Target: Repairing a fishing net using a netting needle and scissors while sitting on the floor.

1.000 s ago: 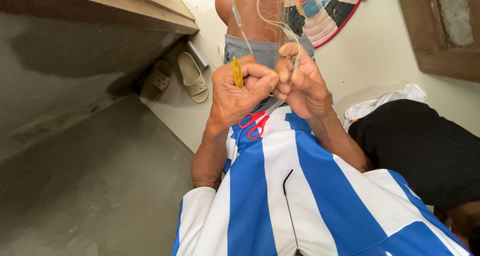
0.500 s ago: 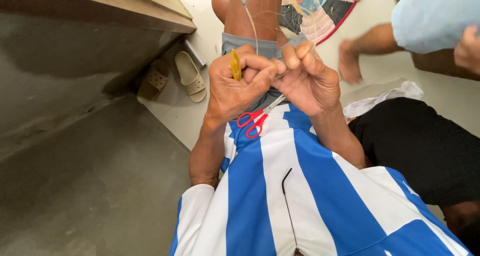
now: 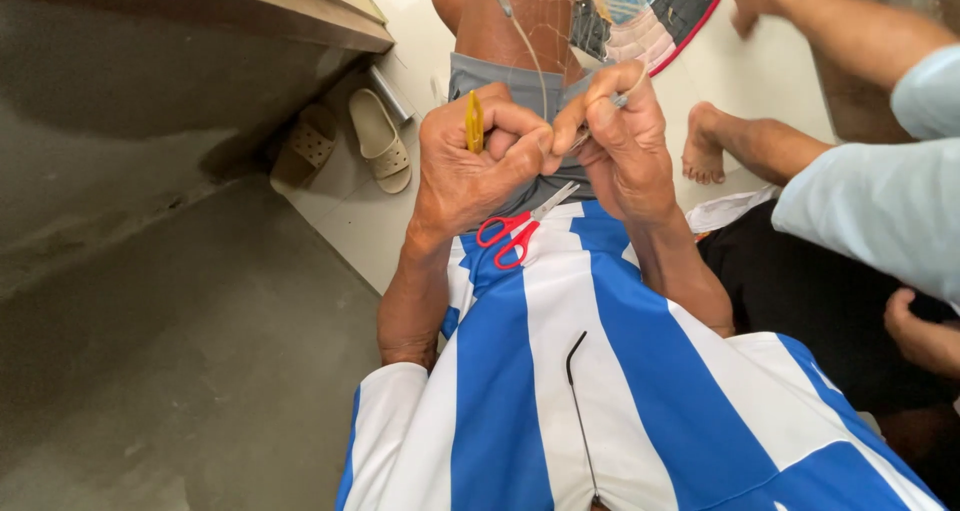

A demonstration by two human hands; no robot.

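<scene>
– what's over by the wall?
– a pair of beige sandals [image 3: 350,143] on the pale floor [image 3: 340,221], under a wooden ledge [image 3: 300,6].
– and farther off?
– a patchwork round mat [image 3: 650,16], another person's bare foot [image 3: 705,146].

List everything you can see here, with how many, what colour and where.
flat yellow plastic netting tool: one, yellow, gripped upright in the left hand
thin pale cord: one, whitish, running up from the hands
red-handled scissors: one, red, on the striped shirt
beige slip-on sandals: two, beige, on the floor under the bench
round patchwork mat: one, multicoloured, top
another person's sleeve: one, light blue, right
left hand: one, closed on the tool
right hand: one, fingers pinching cord
</scene>
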